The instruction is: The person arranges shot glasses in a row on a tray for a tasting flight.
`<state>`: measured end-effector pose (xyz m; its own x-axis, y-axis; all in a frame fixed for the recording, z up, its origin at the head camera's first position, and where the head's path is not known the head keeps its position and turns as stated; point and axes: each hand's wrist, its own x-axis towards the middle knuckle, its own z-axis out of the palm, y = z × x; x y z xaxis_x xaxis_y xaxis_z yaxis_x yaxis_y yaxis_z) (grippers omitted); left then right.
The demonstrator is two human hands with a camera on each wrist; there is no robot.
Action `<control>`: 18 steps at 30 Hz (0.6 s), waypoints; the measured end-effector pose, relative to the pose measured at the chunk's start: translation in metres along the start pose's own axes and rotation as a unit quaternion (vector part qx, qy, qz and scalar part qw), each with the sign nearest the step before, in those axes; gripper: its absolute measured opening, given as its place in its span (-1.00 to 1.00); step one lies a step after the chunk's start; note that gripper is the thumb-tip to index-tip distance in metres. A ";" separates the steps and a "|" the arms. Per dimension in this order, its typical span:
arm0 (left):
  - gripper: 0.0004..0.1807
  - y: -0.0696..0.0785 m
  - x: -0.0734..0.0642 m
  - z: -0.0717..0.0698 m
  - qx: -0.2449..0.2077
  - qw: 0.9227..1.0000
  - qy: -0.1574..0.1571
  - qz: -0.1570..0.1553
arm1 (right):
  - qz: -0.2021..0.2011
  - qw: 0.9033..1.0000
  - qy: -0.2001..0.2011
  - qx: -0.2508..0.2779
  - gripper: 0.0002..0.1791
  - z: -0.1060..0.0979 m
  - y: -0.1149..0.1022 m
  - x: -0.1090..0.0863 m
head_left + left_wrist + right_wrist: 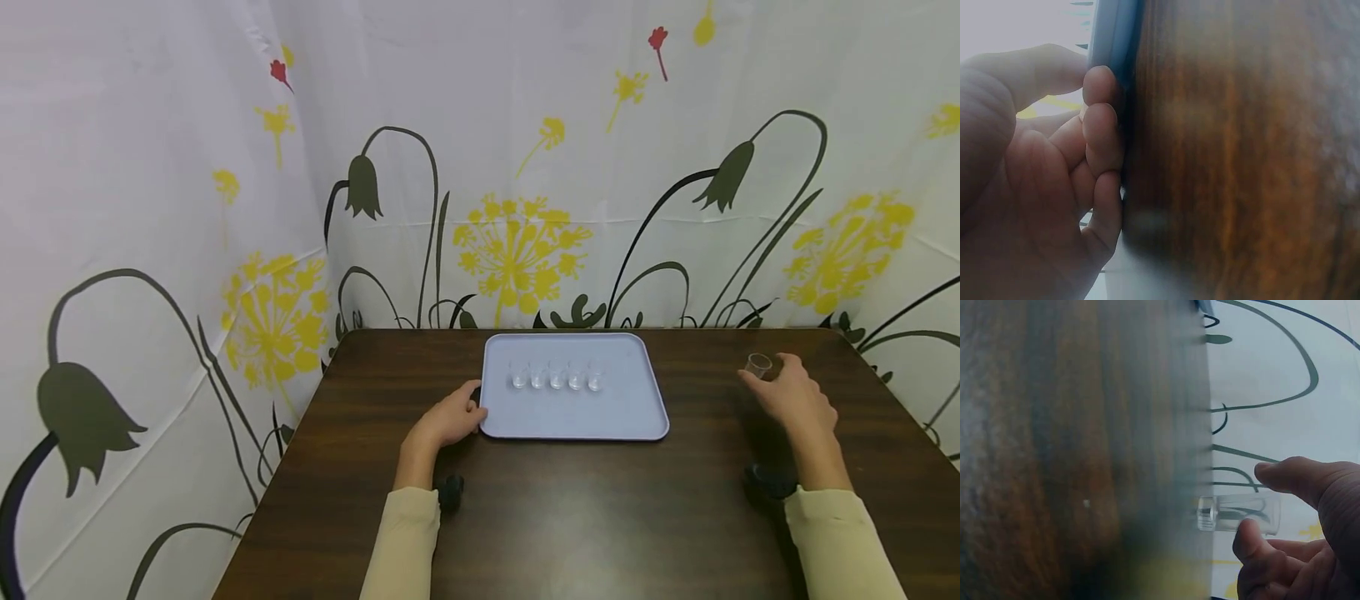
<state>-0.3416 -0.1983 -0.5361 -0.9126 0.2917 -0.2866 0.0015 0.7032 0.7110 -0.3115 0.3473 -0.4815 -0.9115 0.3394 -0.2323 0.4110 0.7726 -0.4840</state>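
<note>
My left hand [450, 417] grips the left edge of a pale blue tray [577, 417]. In the left wrist view, the thumb and curled fingers [1100, 134] meet at the tray's side. Several small clear shot glasses [557, 379] stand in a row on the tray. Far to the right, my right hand [798, 400] is spread around another clear shot glass [1241, 512]. Thumb and forefinger are on either side of this glass, with a narrow gap showing by the thumb in the right wrist view. The glass is upright, its thick base close to the tabletop.
The dark wooden table [570, 517] ends at a white curtain [480, 83] printed with flowers, hanging behind it and along the sides. A bare stretch of wood lies between the tray and the right hand. Dark bands [450, 493] circle both wrists.
</note>
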 end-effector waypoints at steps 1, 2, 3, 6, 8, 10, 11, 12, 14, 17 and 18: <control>-0.19 -0.001 0.002 0.000 0.003 1.000 0.001 0.000 | 0.002 1.000 -0.005 -0.001 0.18 0.001 0.001 0.001; -0.19 -0.003 0.003 0.001 0.005 1.000 0.001 -0.002 | 0.004 1.000 -0.010 -0.003 0.18 0.001 0.001 0.002; -0.18 -0.004 0.005 0.002 0.006 1.000 0.003 -0.003 | 0.005 1.000 -0.014 -0.005 0.17 0.001 0.001 0.002; -0.19 0.002 0.002 0.001 0.007 1.000 0.003 -0.008 | 0.008 1.000 -0.023 -0.010 0.15 0.002 0.003 0.003; -0.20 0.004 0.000 0.000 0.007 1.000 0.003 -0.001 | 0.008 1.000 -0.024 -0.012 0.13 0.002 0.004 0.004; -0.21 0.012 -0.006 -0.002 0.002 1.000 0.001 -0.001 | 0.009 1.000 -0.025 -0.011 0.12 0.002 0.004 0.005; -0.22 0.006 -0.002 0.000 0.005 1.000 0.004 0.008 | 0.009 1.000 -0.025 -0.011 0.11 0.002 0.005 0.005; -0.23 0.000 0.001 0.001 0.007 1.000 0.005 0.018 | 0.010 1.000 -0.026 -0.010 0.11 0.003 0.005 0.006; -0.23 -0.001 0.001 0.001 0.008 1.000 0.005 0.020 | 0.010 0.999 -0.029 -0.010 0.12 0.003 0.005 0.008; -0.23 -0.007 0.004 0.002 0.013 1.000 0.009 0.026 | 0.011 0.999 -0.031 -0.010 0.11 0.003 0.005 0.009; -0.23 0.000 -0.001 0.000 0.009 1.000 0.007 0.017 | 0.010 0.999 -0.031 -0.010 0.11 0.003 0.005 0.009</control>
<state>-0.3407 -0.1987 -0.5352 -0.9175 0.3067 -0.2532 0.0397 0.7040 0.7091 -0.3180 0.3523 -0.4888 -0.8999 0.3216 -0.2944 0.4285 0.7771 -0.4610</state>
